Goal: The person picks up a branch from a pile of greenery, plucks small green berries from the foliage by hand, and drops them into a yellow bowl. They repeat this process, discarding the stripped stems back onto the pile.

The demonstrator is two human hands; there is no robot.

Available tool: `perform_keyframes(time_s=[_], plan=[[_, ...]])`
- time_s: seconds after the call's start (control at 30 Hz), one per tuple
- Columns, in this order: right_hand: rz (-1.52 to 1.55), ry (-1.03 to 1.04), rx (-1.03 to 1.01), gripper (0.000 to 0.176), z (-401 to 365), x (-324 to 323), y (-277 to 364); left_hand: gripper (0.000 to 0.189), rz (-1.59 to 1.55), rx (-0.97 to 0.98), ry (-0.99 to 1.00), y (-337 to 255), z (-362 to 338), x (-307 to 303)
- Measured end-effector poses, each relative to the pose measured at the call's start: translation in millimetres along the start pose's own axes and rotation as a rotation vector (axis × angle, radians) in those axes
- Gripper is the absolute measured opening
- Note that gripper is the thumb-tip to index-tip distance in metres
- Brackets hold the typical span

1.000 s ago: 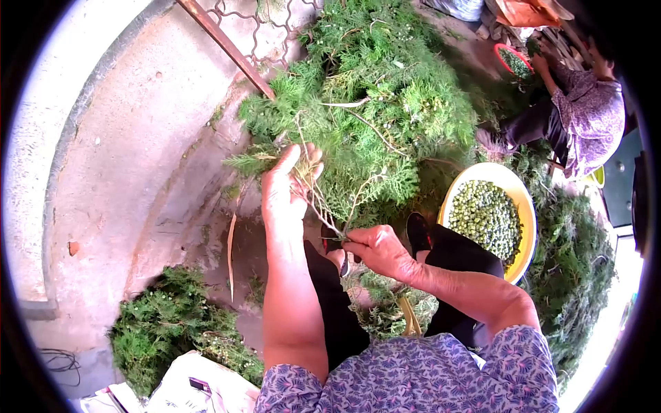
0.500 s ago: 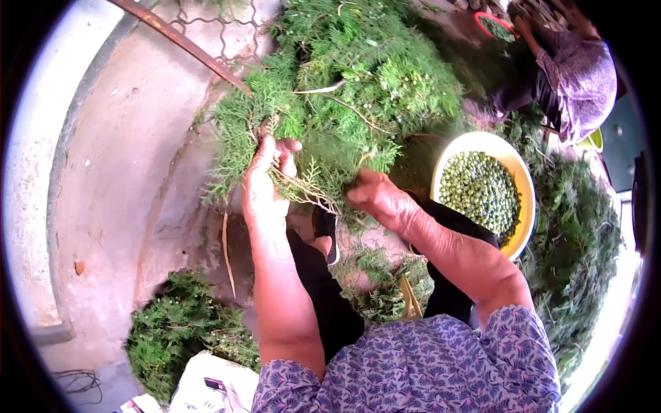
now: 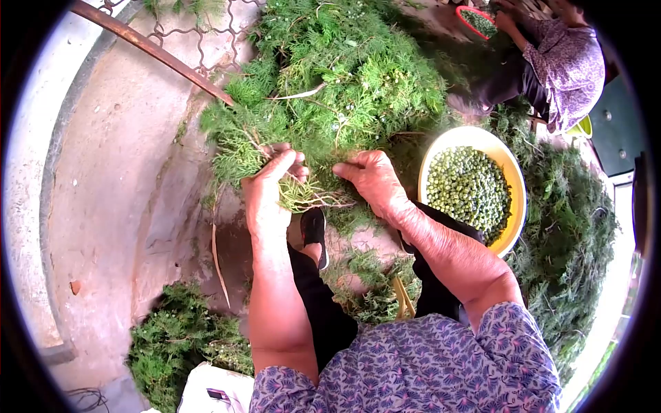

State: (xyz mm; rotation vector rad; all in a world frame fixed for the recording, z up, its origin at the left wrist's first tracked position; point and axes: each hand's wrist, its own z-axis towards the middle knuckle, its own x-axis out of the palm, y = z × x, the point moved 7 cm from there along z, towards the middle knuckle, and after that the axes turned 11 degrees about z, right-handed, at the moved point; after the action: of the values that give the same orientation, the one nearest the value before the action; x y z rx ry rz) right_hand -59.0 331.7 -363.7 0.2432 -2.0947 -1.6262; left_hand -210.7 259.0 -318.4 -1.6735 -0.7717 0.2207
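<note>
Head view: the left hand [image 3: 270, 199] has its fingers curled round a sprig [image 3: 311, 199] at the near edge of the branch pile [image 3: 344, 76]. The sprig looks light and springy, best held by its woody stem. The right hand [image 3: 375, 180] rests on foliage beside it, fingers together, grip hidden.

Count so far: one left hand [image 3: 265, 201], one right hand [image 3: 373, 182], one sprig [image 3: 311, 199], one yellow bowl [image 3: 513, 234], one red basin [image 3: 467, 19], one rusty bar [image 3: 151, 51].

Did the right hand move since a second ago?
Yes. The right hand went up, away from the body: from level with the yellow plastic bowl's lower half to its top half. The left hand grips a thin brown sprig.
</note>
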Motion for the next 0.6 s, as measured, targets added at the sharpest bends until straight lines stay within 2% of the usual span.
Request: perform_keyframes(time_s=[0.03, 0.1, 0.23, 0.3, 0.4, 0.47, 0.57, 0.6], plan=[[-0.001, 0.000, -0.001, 0.015, 0.3, 0.2, 2.9, 0.014, -0.020, -0.023, 0.042, 1.9, 0.0, 4.7], [-0.301, -0.011, -0.298, 0.014, -3.5, 4.1, 33.3, 0.024, 0.106, 0.002, 0.022, 3.5, 1.8, 9.4], [-0.491, 0.012, -0.405, 0.012, -5.9, 7.9, 43.9, 0.029, 0.195, -0.005, 0.035, 9.2, 0.5, 20.1], [-0.610, 0.073, -0.489, 0.017, -9.1, 15.6, 45.5, 0.030, 0.229, -0.027, 0.024, 11.7, 0.8, 23.7], [-0.672, 0.108, -0.525, 0.019, -10.1, 22.1, 42.9, 0.024, 0.241, 0.087, -0.002, 4.4, 3.1, 26.9], [-0.740, 0.164, -0.602, 0.019, -13.8, 31.3, 47.8, 0.023, 0.258, 0.062, -0.021, 6.2, 4.3, 27.5], [-0.718, 0.174, -0.578, 0.020, -13.9, 32.6, 52.5, 0.019, 0.304, 0.035, -0.062, 5.5, 3.9, 27.2], [-0.643, 0.127, -0.395, 0.024, -13.1, 26.5, 54.4, 0.018, 0.251, 0.018, -0.079, 4.2, 3.5, 23.4]])
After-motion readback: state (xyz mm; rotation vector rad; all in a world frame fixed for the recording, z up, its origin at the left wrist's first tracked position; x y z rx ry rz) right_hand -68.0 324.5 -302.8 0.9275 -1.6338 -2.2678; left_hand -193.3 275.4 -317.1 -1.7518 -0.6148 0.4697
